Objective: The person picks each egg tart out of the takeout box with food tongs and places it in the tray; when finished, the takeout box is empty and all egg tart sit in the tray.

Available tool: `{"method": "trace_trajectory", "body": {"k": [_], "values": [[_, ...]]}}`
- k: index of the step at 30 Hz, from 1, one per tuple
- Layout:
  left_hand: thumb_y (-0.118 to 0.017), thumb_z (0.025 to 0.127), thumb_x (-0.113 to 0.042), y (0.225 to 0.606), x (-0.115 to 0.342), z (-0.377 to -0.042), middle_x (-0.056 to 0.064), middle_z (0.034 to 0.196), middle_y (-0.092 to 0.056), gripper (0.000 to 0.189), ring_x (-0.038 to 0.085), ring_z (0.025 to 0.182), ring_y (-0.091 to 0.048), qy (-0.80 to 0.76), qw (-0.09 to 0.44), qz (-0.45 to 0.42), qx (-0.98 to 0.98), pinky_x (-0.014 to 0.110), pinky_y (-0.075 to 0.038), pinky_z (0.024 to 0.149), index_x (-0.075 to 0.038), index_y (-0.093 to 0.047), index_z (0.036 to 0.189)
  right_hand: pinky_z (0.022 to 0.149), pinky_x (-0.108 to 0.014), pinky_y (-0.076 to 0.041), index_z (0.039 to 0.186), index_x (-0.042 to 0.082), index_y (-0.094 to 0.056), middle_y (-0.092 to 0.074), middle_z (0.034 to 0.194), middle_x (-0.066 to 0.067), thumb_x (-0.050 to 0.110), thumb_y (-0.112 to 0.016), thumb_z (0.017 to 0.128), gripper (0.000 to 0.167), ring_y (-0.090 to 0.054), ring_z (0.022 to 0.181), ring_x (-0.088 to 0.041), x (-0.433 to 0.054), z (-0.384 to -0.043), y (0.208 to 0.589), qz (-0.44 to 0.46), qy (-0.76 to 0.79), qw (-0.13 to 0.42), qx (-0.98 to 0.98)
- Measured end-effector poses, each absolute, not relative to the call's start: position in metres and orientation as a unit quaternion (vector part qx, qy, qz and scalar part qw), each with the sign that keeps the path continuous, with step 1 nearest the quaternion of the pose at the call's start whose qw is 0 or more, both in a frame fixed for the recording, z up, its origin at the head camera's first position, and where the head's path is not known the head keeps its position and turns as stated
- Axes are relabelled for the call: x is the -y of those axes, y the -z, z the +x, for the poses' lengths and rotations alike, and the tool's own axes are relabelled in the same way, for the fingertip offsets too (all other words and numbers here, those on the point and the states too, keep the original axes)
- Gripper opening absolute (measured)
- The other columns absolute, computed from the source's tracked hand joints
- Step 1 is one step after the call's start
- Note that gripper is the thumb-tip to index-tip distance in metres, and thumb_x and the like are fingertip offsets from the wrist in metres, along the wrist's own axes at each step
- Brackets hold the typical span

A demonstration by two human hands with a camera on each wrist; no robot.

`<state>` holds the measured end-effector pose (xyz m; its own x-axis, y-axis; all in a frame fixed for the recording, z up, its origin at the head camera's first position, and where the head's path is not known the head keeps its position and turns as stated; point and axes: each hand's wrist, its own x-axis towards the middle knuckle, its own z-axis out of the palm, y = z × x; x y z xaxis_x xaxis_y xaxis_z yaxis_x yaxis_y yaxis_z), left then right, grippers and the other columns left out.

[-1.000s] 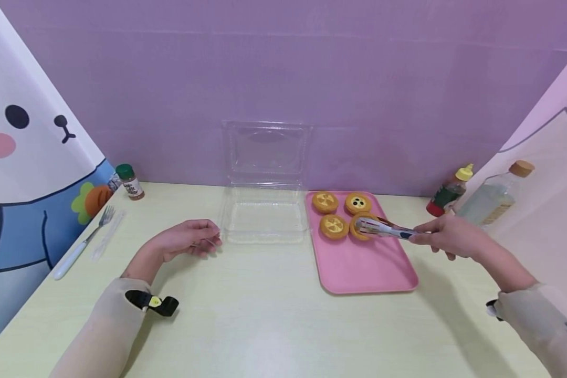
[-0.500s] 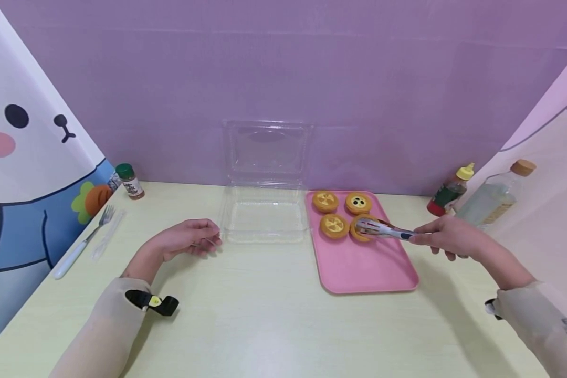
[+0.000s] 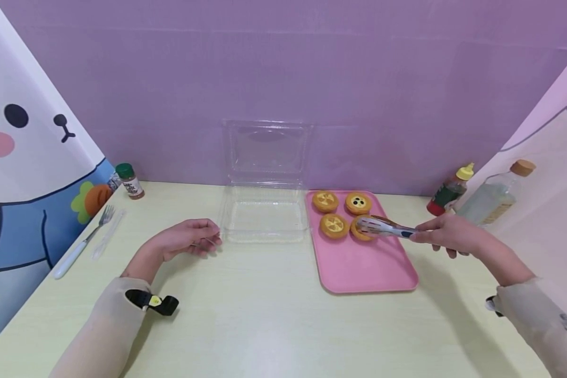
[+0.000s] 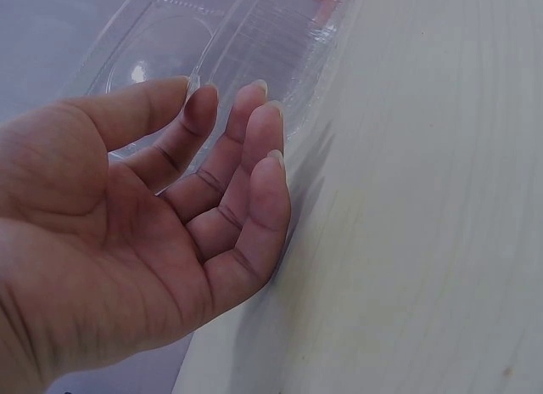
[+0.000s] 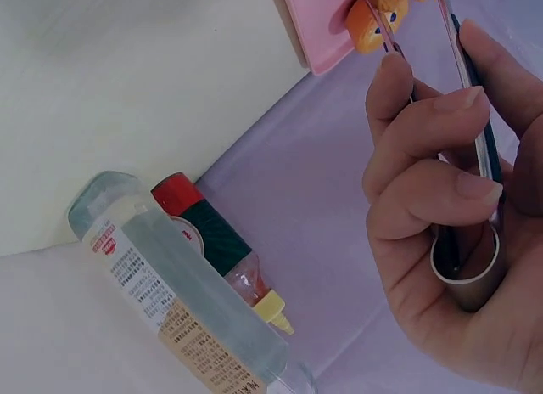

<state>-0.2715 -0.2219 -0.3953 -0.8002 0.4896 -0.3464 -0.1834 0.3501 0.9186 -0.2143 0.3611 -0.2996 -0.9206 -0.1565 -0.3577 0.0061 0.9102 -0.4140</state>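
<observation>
My right hand [image 3: 446, 233] grips a pair of metal tongs [image 3: 385, 227], whose bent end shows in the palm in the right wrist view. The tongs' tips lie over the front right egg tart [image 3: 360, 231] on a pink tray [image 3: 364, 270]. Beside it on the tray sit three more tarts, among them a front left tart [image 3: 334, 226] and one with dark dots [image 3: 358, 203]. My left hand [image 3: 191, 239] pinches the near left corner of a clear plastic clamshell container [image 3: 266, 215] between thumb and index finger. The container's lid [image 3: 269, 149] stands raised against the wall.
Behind the right hand stand a sauce bottle with a yellow nozzle [image 3: 449, 191] and a large clear bottle [image 3: 493, 194]. Far left are a green-capped spice jar [image 3: 131, 184], a fork [image 3: 85, 241] and a thin clear wrapped item [image 3: 108, 234]. A purple wall rises behind.
The tongs' tips have closed in slightly on the front right tart, with the right hand barely shifting. The left hand and container stay in place.
</observation>
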Motion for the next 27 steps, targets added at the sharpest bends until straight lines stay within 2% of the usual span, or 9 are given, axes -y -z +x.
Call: {"method": "trace_trajectory", "body": {"k": [6, 13, 19, 27], "values": [[-0.053, 0.105, -0.033, 0.3968, 0.2213, -0.2731, 0.006, 0.109, -0.066, 0.030, 0.018, 0.095, -0.065, -0.562, 0.299, 0.098, -0.765, 0.032, -0.057, 0.082, -0.005, -0.056, 0.114, 0.046, -0.028, -0.038, 0.128, -0.001, -0.064, -0.056, 0.074, -0.003, 0.044, -0.069, 0.092, 0.058, -0.045, 0.048, -0.014, -0.3633, -0.2152, 0.2997, -0.037, 0.189, 0.182, -0.964], [-0.053, 0.105, -0.034, 0.3955, 0.2217, -0.2720, 0.007, 0.109, -0.065, 0.034, 0.018, 0.095, -0.065, -0.560, 0.298, 0.103, -0.766, 0.032, -0.057, 0.082, -0.002, -0.055, 0.116, 0.048, -0.029, -0.036, 0.129, -0.002, -0.063, -0.054, 0.074, -0.003, 0.047, -0.069, 0.091, 0.063, -0.044, 0.050, -0.016, -0.3614, -0.2129, 0.2982, -0.036, 0.168, 0.167, -0.971], [-0.053, 0.105, -0.034, 0.3957, 0.2213, -0.2720, 0.007, 0.110, -0.065, 0.036, 0.018, 0.095, -0.065, -0.559, 0.297, 0.098, -0.768, 0.032, -0.057, 0.082, -0.001, -0.054, 0.118, 0.051, -0.030, -0.039, 0.131, -0.001, -0.062, -0.052, 0.068, 0.000, 0.051, -0.070, 0.089, 0.068, -0.047, 0.055, -0.018, -0.3571, -0.2096, 0.2961, -0.028, 0.146, 0.160, -0.976], [-0.053, 0.105, -0.033, 0.3962, 0.2218, -0.2723, 0.007, 0.108, -0.066, 0.035, 0.017, 0.093, -0.066, -0.564, 0.299, 0.102, -0.763, 0.032, -0.057, 0.081, 0.000, -0.054, 0.117, 0.052, -0.031, -0.039, 0.135, 0.002, -0.060, -0.054, 0.069, -0.001, 0.057, -0.068, 0.088, 0.072, -0.050, 0.058, -0.019, -0.3571, -0.2084, 0.2948, -0.027, 0.118, 0.149, -0.981]]}}
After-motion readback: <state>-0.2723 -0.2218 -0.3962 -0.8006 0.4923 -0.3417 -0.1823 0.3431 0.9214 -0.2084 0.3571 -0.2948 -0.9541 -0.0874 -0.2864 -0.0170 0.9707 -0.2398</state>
